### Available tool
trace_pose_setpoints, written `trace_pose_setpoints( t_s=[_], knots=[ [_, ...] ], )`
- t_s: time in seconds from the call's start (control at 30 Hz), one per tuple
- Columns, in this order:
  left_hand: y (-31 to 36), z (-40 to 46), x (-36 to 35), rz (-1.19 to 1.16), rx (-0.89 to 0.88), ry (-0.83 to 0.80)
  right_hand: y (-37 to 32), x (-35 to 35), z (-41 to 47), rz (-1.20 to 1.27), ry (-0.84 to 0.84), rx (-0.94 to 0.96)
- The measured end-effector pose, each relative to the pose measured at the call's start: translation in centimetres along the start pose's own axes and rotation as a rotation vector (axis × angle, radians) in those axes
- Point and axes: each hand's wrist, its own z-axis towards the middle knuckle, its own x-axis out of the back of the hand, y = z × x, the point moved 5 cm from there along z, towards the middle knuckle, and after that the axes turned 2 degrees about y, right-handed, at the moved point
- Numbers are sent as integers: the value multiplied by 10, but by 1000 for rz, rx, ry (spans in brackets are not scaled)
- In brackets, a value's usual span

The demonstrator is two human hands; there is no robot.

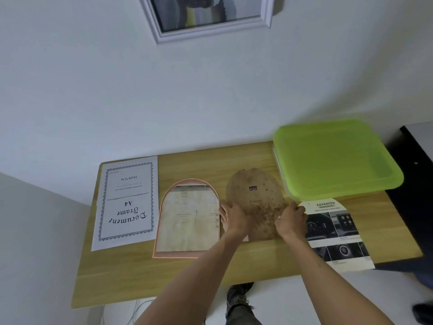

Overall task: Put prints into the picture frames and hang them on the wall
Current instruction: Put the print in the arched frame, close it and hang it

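Both hands hold arched backing board [254, 198] on tabletop [210, 266]: left hand [232, 219] at 8 o'clock, right hand [291, 221] at 4 o'clock, fingers apparently curled on edges.

Both hands hold an arched brown backing board [255, 198] on the wooden worktop [234, 266]: the left hand [232, 219] grips its left edge, the right hand [291, 221] its right edge. Just left lies an arched frame [187, 219], then a white A4 sheet [127, 202]. A car print [335, 233] lies right, below a green lid [335, 158]. A white framed picture [206, 15] hangs on the wall.
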Motion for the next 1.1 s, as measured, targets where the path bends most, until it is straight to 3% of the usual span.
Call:
trace_pose_setpoints(
  t_s=[0.37,0.6,0.87,1.0,1.1],
  knots=[
    [-14,25,11,-470,209,113,12,2,17,330,-201,-166],
    [-20,17,59,-642,37,115,1,5,6,511,-311,-125],
    [-61,9,122,-371,-164,-63,-56,-3,-43,539,-285,129],
    [-94,5,157,-295,-249,5,-86,-19,-67,508,-273,214],
    [-124,-2,175,-220,-211,48,-105,-35,-85,472,-268,271]
  ],
)
